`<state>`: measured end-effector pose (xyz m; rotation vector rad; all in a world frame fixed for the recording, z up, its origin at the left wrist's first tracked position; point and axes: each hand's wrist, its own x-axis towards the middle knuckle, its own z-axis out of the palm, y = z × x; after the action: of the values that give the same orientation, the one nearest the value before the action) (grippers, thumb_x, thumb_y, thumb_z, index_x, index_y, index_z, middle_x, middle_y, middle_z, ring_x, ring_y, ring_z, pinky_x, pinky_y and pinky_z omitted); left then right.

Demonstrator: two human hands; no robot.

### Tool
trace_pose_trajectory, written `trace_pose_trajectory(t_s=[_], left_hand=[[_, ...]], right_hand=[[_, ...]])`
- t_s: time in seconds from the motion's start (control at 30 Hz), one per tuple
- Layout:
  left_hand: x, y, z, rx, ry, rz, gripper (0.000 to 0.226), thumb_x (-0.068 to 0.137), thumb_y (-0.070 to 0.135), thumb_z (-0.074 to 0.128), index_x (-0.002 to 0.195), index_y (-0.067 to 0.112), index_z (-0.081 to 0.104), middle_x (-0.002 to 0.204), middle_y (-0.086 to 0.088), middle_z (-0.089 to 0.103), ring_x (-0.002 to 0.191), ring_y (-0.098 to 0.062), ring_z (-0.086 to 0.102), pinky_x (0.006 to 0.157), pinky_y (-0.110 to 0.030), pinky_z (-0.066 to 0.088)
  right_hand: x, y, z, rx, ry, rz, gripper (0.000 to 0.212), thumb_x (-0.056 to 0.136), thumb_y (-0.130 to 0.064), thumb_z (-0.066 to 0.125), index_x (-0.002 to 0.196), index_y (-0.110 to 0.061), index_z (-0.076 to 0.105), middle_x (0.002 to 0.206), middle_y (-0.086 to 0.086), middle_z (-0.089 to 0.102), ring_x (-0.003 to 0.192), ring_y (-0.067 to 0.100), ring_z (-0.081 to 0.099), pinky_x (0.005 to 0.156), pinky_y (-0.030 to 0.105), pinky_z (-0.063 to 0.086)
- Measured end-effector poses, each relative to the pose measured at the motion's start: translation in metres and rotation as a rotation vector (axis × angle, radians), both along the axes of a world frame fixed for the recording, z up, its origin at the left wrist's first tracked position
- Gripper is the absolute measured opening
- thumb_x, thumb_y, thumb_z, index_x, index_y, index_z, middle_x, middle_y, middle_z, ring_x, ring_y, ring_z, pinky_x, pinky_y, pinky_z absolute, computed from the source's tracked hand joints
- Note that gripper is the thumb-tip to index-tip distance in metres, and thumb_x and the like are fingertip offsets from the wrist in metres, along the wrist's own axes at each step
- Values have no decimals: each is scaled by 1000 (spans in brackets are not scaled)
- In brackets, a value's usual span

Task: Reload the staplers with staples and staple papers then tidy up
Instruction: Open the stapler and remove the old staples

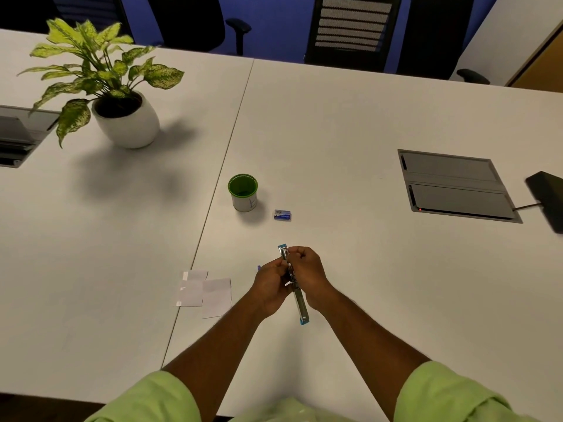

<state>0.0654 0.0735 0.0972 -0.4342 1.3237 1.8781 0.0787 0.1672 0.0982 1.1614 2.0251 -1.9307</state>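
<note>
Holding stapler (300, 303) over bare table (350, 269), both hands clasped.

Both forearms extended forward from the near edge, converging toward the centre, bare below rolled light-green sleeves (451, 391). Left hand (269, 289) curled, fingers closed inward toward the right hand, knuckles facing left. Right hand (306, 274) set slightly farther and higher, fingers folded into a pinch at the top. Hands just beside each other, both gripping a narrow item held between them.
</note>
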Motion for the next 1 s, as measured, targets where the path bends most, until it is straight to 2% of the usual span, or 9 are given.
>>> trace_pose_trajectory(t_s=[0.17, 0.3, 0.43, 0.53, 0.63, 0.7, 0.77, 0.9, 1.0], left_hand=[[2, 0, 0, -16, -3, -2, 32, 104, 8, 36, 120, 2, 64, 105, -19, 63, 101, -31, 58, 93, -46, 50], [1, -2, 2, -13, -24, 8, 30, 101, 4, 37, 102, 3, 66, 89, -17, 62, 87, -27, 59, 83, -40, 51], [0, -5, 1, 31, -62, 43, 28, 100, 3, 40, 110, -1, 65, 91, -18, 64, 88, -27, 61, 83, -40, 53], [0, -7, 2, 72, -107, 95, 25, 100, 8, 46, 114, -1, 65, 95, -19, 65, 92, -29, 62, 87, -44, 53], [-4, -8, 2, 76, -114, 117, 25, 99, 4, 46, 114, -3, 65, 93, -18, 64, 87, -29, 62, 81, -42, 56], [-5, -9, 2, 65, -114, 109, 24, 99, 4, 44, 107, -1, 67, 86, -17, 63, 80, -27, 63, 72, -40, 57], [-4, -9, 1, 73, -137, 133, 23, 99, 4, 45, 99, 0, 68, 82, -16, 62, 75, -27, 62, 76, -42, 57], [-9, -13, -2, 123, -203, 214, 28, 102, 8, 43, 112, 2, 69, 83, -14, 68, 78, -25, 65, 77, -42, 56], [-13, -16, -2, 110, -189, 202, 30, 103, 10, 43, 116, 2, 68, 93, -14, 67, 87, -27, 68, 81, -43, 57]], right_hand=[[2, 0, 2, -23, -1, -11, 11, 96, -19, 57, 98, -27, 64, 97, -3, 70, 87, 13, 67, 64, 23, 51], [4, 1, 8, -86, 27, -30, 22, 92, -8, 53, 102, -25, 63, 103, 3, 71, 92, 19, 68, 69, 27, 52], [8, -1, 12, -70, 67, 16, 24, 89, -4, 51, 93, -23, 66, 98, 3, 73, 88, 20, 68, 70, 28, 52], [15, -1, 15, -77, 74, 42, 17, 79, -17, 57, 86, -18, 73, 88, -1, 74, 84, 19, 67, 72, 28, 52], [25, 1, 13, -124, 135, 50, 38, 67, -26, 57, 101, -19, 74, 108, 2, 73, 100, 22, 68, 90, 36, 56], [30, 3, 11, -143, 162, 58, 41, 68, -25, 58, 105, -21, 74, 112, 2, 72, 103, 23, 68, 94, 41, 56], [34, 4, 9, -153, 174, 66, 44, 67, -21, 58, 108, -21, 74, 111, 2, 73, 103, 23, 69, 94, 41, 57], [42, 4, 3, -113, 165, 64, 26, 88, -16, 59, 110, -17, 72, 105, 8, 74, 100, 29, 70, 93, 41, 57], [45, 7, 0, -109, 180, 61, 24, 96, -6, 51, 103, -10, 73, 101, 11, 74, 92, 28, 70, 88, 39, 60]])
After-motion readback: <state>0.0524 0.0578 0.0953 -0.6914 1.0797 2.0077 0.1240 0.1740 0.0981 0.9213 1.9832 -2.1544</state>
